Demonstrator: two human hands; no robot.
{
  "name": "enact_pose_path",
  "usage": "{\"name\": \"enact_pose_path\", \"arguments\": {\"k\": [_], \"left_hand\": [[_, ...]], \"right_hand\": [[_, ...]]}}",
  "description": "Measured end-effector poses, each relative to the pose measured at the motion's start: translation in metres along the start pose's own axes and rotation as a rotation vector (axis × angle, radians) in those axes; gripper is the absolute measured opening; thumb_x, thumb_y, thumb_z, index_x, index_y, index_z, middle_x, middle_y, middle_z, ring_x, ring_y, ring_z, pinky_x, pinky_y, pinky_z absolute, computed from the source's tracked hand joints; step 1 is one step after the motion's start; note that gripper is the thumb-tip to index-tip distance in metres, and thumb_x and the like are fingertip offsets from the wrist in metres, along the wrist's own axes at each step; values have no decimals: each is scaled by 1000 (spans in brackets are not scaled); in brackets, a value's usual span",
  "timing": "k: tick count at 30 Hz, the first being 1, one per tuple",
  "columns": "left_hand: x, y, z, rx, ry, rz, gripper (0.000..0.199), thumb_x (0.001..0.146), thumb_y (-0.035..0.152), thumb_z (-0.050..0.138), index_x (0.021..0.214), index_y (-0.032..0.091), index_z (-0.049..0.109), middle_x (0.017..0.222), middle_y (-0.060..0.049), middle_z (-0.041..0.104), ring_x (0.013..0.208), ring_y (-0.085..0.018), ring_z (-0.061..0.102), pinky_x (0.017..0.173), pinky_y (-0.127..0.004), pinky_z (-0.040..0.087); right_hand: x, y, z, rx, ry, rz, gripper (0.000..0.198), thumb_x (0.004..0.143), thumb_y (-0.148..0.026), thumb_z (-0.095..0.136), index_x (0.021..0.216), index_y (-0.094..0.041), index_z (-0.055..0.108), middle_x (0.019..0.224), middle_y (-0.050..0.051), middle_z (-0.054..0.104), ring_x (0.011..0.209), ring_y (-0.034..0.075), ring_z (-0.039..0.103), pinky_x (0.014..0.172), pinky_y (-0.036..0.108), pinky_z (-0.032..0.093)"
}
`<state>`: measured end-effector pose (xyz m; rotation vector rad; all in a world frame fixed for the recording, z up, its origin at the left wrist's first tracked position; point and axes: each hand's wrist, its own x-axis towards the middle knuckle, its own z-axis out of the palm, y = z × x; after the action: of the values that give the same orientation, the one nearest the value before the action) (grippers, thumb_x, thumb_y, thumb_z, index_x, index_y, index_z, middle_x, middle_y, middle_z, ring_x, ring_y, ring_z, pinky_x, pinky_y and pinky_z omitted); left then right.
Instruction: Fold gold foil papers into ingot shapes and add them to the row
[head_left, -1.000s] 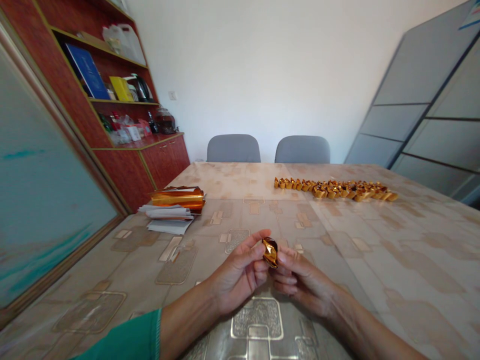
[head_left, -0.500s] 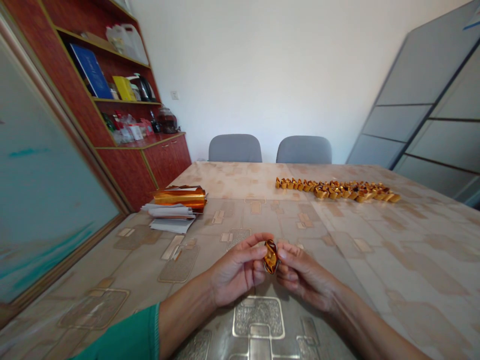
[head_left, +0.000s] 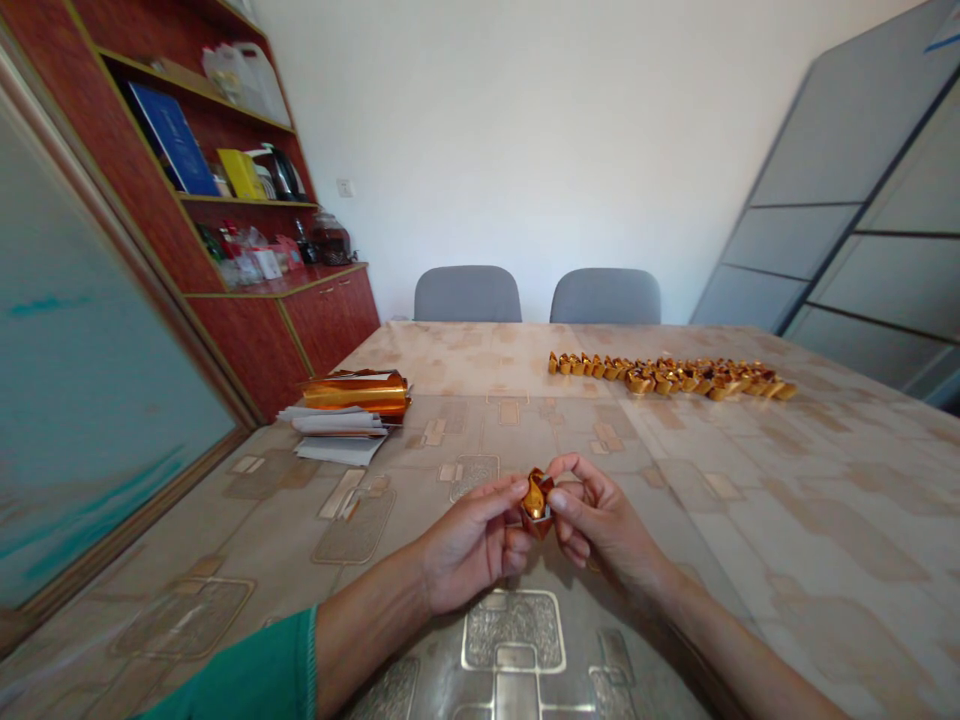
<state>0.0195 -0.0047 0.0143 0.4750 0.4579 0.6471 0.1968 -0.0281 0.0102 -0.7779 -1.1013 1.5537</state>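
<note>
A small folded gold foil paper ingot (head_left: 535,500) is held between my two hands, just above the table. My left hand (head_left: 474,540) pinches its left side, thumb in front. On the other side, my right hand (head_left: 600,515) grips the right edge with thumb and index finger. The ingot's hollow with a rounded bump faces me, and its lower end comes to a dark point. Several finished gold paper ingots (head_left: 675,376) stand in rows at the far right of the table.
At the left lie a stack of gold foil sheets (head_left: 356,392) and white folded papers (head_left: 341,435). A patterned cloth covers the table (head_left: 450,430). Two grey chairs (head_left: 466,294) stand behind it; a red-brown cabinet (head_left: 262,330) is at the left.
My right hand has shifted its hold, index finger raised over the ingot's upper right edge. The ingot has turned a little and moved slightly left.
</note>
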Motion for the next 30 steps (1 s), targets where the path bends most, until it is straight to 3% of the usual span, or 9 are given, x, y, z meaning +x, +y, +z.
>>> {"name": "enact_pose_path", "arguments": {"k": [9,15,18,22,25,30], "left_hand": [[0,3,2,-82,38,-85,10,91,19,68,95,10,66,75,-3,66,47,-5,57,47,-13,46],[1,2,-2,-101,68,-109,11,93,19,66,93,9,66,73,-3,65,49,-6,60,50,-14,49],[0,3,-2,-100,53,-134,12,96,20,62,95,9,66,76,-5,67,49,-6,60,49,-13,50],[0,7,-3,-95,7,-144,19,100,22,54,95,8,66,78,-9,69,49,-6,60,50,-13,50],[-1,10,-4,-90,-2,-153,24,102,23,50,97,6,66,82,-12,70,52,-7,62,52,-13,52],[-5,13,-3,-94,-47,-146,18,93,23,68,98,6,68,85,-10,69,56,-8,64,56,-15,53]], "right_hand": [[-1,0,5,-218,125,-95,42,78,-54,77,92,-22,54,48,-10,55,32,4,36,32,14,27],[-5,3,8,-255,143,-133,37,81,-50,76,87,-23,52,50,-9,56,34,5,37,34,14,27],[-8,2,8,-251,110,-160,30,87,-47,72,91,-22,57,53,-8,57,37,6,40,36,15,29],[-10,-2,4,-242,-18,-168,25,95,-45,63,100,-20,65,67,-2,64,50,8,57,49,20,44],[-9,-5,1,-216,-94,-135,24,94,-43,66,101,-21,64,72,-1,66,56,10,62,55,22,49],[-7,-8,-2,-209,-102,-97,24,91,-44,69,96,-23,58,68,-3,65,50,9,59,49,21,46]]}}
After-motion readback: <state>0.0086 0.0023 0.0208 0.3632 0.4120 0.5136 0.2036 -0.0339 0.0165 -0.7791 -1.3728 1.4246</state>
